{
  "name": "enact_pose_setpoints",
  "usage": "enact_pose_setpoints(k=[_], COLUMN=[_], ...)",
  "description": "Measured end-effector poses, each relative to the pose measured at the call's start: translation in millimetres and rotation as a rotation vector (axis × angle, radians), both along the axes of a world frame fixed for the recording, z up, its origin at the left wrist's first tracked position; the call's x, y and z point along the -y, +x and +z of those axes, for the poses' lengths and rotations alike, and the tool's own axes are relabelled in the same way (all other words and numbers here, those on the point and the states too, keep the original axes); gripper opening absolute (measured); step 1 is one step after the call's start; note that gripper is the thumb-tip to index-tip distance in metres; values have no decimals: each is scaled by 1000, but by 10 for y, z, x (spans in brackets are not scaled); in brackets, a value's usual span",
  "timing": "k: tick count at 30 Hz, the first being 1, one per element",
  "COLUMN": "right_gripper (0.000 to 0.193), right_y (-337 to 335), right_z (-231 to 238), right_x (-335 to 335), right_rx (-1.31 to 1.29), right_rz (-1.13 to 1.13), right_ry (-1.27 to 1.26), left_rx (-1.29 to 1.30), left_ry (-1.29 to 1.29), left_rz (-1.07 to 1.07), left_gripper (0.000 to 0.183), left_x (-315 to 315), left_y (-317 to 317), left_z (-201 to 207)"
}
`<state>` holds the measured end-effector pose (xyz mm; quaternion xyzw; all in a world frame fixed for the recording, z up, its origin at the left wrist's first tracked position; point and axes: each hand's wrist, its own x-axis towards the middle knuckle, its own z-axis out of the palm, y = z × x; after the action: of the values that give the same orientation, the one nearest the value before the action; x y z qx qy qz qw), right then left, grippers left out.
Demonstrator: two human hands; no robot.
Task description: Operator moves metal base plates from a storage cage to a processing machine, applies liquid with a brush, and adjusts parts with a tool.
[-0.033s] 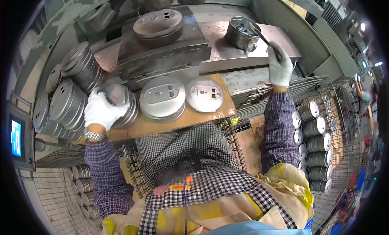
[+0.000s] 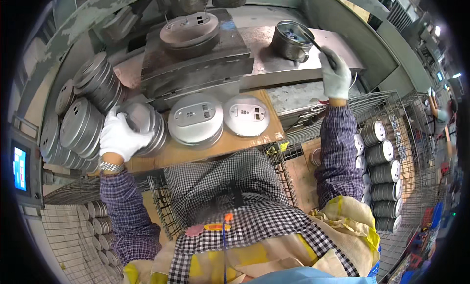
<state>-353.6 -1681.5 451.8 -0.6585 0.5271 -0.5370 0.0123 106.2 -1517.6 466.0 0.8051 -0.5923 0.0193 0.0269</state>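
My left hand (image 2: 121, 136), in a white glove, grips the near side of a tilted stack of round metal plates (image 2: 139, 116), its thumb and fingers spread around the edge. My right hand (image 2: 336, 74), also gloved, is closed around the dark handle of a slim tool (image 2: 313, 41). That tool slants down into a metal pot (image 2: 292, 49) with a handle; its working end is hard to make out among the shiny contents. Between the hands lie a stack of oval-faced metal plates (image 2: 196, 118) and a lower plate (image 2: 247, 116), both with small square openings.
Behind stands a dark metal press block (image 2: 196, 68) with a round plate (image 2: 190, 31) on it beneath the machine head. More plate stacks (image 2: 81, 122) crowd the left. Wire baskets (image 2: 396, 107) holding stacked discs flank me. A lit control screen (image 2: 19, 169) is at far left.
My left hand has shifted slightly left along the stack. The right hand and its tool have moved slightly left, with the tool's end still in the pot.
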Motion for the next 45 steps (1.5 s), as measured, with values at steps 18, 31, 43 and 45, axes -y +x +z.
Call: enact_pose_setpoints(k=[18,31,43,45], right_gripper=[81,40,62,63], right_y=[-263,459,1686,1729], right_z=[-722,-266,850,911], right_x=[-573,-647,-56,9], right_rx=[143,511,-611,-623], right_rz=[-685,264,146,147], right_ry=[-98,180,376,349], left_rx=[-150,-164,-179,-183], left_ry=[-141,-217,-184,-167], left_rz=[178,48,92,95], left_gripper=[77,76,78,77], left_x=[-166,-291,-266,-261], left_y=[-102,-84,-118,-114], left_z=[-285,-273,-277,-280])
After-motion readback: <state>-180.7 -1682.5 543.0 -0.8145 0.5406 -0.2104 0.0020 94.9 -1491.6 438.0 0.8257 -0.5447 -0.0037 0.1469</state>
